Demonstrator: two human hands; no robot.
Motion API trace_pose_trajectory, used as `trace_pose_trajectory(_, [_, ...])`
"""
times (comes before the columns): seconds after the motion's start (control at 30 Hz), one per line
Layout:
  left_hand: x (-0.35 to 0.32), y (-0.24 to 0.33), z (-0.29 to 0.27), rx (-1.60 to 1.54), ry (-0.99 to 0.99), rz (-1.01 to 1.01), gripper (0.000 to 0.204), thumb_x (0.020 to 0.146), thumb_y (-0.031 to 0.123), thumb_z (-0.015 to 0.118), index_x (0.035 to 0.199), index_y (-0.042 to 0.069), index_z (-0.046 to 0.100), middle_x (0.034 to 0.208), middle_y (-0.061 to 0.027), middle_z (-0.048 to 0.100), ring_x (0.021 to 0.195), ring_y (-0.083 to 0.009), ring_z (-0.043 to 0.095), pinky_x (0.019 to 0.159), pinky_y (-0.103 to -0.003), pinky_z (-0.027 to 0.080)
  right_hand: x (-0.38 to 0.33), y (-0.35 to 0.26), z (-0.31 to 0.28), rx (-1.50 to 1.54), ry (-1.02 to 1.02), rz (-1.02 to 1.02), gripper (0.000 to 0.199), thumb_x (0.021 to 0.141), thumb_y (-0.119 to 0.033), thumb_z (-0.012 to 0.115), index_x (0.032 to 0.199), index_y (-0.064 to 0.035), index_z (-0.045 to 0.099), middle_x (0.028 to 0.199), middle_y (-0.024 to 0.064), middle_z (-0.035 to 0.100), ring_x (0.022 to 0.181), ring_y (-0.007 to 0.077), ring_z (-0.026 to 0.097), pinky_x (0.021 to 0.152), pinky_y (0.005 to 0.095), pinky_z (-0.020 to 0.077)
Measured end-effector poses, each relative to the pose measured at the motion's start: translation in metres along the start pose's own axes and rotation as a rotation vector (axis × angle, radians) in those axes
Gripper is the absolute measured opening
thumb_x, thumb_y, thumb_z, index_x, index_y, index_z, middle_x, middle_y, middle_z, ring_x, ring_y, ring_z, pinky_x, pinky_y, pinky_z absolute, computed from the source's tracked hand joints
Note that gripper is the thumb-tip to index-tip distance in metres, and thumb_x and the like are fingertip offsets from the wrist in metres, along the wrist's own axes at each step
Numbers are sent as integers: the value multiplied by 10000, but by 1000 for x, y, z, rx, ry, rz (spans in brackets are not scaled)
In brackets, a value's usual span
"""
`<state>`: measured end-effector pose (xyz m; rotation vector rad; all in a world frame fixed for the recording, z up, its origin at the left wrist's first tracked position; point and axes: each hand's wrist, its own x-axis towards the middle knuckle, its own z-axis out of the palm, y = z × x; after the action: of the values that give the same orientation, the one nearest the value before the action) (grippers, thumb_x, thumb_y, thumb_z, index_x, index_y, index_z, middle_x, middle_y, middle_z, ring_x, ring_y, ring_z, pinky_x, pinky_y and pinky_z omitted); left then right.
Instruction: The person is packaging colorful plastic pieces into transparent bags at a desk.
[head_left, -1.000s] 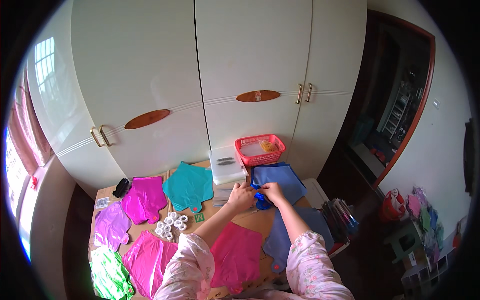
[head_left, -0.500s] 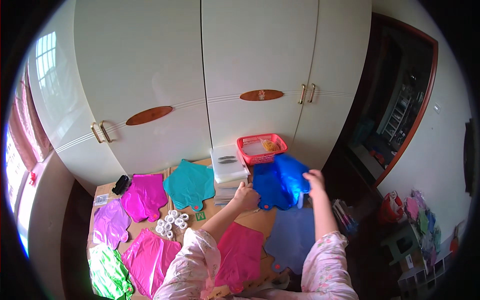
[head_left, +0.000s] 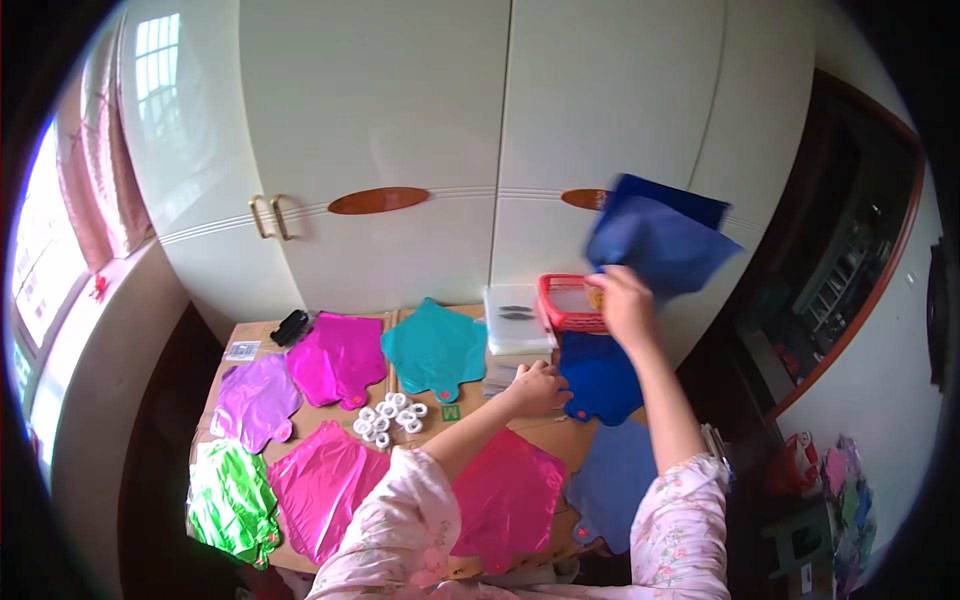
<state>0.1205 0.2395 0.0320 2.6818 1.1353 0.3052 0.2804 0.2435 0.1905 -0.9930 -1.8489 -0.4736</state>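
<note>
A dark blue flat foil balloon (head_left: 655, 235) is held aloft, pinched in the right hand (head_left: 622, 305), while the blue stack (head_left: 600, 378) is pressed flat under the left hand (head_left: 538, 388), so careful placing seems next.

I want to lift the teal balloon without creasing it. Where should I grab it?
Probably by the narrow neck tab on the teal balloon, coming from the near table edge: it lies flat, tab toward the person, beside the white rolls.
</note>
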Motion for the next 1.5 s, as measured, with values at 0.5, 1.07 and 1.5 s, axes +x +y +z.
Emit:
trace_pose_trajectory(0.5, [-218,-197,-54,-214,289,-324,212,809,142,557,940,21,672,902,-180,662,856,-338,636,748,-413,502,-114,-143,254,252,-780,-352,80,745,-121,586,739,-57,635,873,91,605,839,255,640,726,374,532])
trace_pose_trajectory(1.07, [-199,-191,-29,-205,260,-342,304,782,81,533,1060,103,653,1006,-110,634,963,-288,580,850,-396,448,-112,-137,263,400,-780,232,181,740,-242,704,821,-80,710,834,94,678,753,296,645,686,380,509])
trace_pose_trajectory(1.5, [-161,-203,-17,218,188,-371,278,832,400,563,1030,231,661,1116,-27,613,1091,-241,509,878,-431,401,-107,-114,279,579,-605,695,217,716,-229,750,757,-32,670,623,53,616,551,113,545,536,299,430])
